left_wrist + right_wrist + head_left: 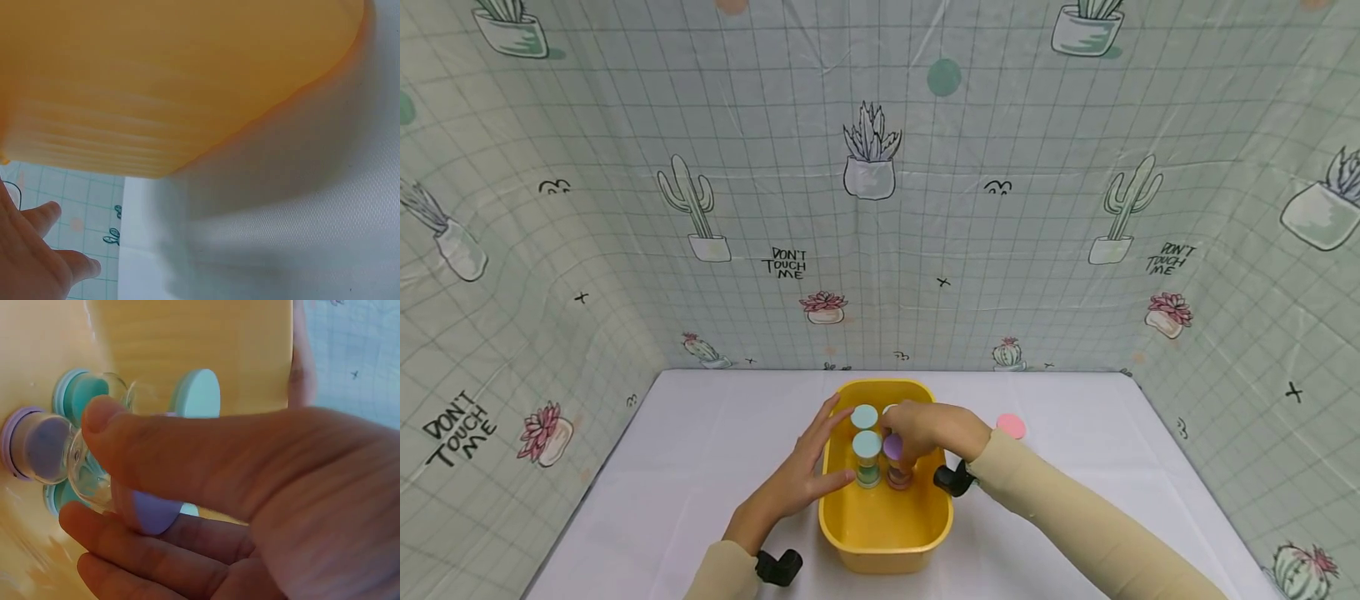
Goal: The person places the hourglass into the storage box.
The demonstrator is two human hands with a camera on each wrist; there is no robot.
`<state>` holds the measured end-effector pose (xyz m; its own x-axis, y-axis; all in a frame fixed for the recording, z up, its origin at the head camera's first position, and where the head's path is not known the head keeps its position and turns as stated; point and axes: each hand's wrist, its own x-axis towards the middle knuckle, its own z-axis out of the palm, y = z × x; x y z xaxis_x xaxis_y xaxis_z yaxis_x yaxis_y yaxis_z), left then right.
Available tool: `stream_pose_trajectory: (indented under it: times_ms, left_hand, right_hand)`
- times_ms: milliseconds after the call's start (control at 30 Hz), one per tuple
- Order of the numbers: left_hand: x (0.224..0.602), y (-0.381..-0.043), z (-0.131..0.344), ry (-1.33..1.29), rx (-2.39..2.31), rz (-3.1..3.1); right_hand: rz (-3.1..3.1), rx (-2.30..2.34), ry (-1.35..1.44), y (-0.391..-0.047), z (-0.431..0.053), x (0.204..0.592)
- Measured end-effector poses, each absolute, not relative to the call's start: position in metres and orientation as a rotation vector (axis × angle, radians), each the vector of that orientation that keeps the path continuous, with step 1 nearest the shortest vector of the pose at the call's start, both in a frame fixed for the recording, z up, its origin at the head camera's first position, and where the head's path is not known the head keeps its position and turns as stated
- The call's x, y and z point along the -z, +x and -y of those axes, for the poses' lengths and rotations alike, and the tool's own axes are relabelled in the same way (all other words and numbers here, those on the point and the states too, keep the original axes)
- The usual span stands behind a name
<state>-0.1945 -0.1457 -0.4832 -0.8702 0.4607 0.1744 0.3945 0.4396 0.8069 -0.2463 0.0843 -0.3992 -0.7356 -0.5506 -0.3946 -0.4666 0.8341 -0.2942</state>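
Note:
A yellow plastic bin (886, 525) holds several sand timers with clear glass bodies and coloured caps. My right hand (928, 427) reaches over the bin's right rim and holds a purple-capped sand timer (156, 511) between thumb and fingers. Beside it stand teal-capped sand timers; the nearest one (867, 446) shows green sand, and another (864, 416) is just behind. One more pale teal cap is partly hidden by my right hand. My left hand (793, 483) lies along the bin's left rim, fingers spread, thumb over the inside, holding nothing.
A pink disc-topped piece (1011, 427) is on the white table (700, 467) right of the bin, beside my right forearm. A cactus-print cloth (880, 275) hangs behind and at both sides. The bin's near part shows its bare floor.

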Motion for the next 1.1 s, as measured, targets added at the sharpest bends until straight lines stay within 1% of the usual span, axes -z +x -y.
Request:
stream_pose_trajectory:
  times_ms: [667, 933, 1000, 1100]
  left_hand:
    - [0.48, -0.197, 0.145, 0.786, -1.412, -2.595]
    - [0.483, -0.196, 0.144, 0.78, -1.415, -2.612]
    - [0.483, -0.195, 0.144, 0.775, -1.419, -2.612]
    - [0.482, -0.194, 0.144, 0.76, -1.417, -2.61]
  right_hand:
    - [-2.572, 0.24, -0.802, -0.249, -0.084, 0.401]
    - [-2.536, 0.373, -0.762, -0.253, -0.089, 0.383]
    - [-2.524, 0.421, -0.802, -0.255, -0.093, 0.375]
    - [-2.521, 0.529, -0.939, -0.259, -0.104, 0.367]
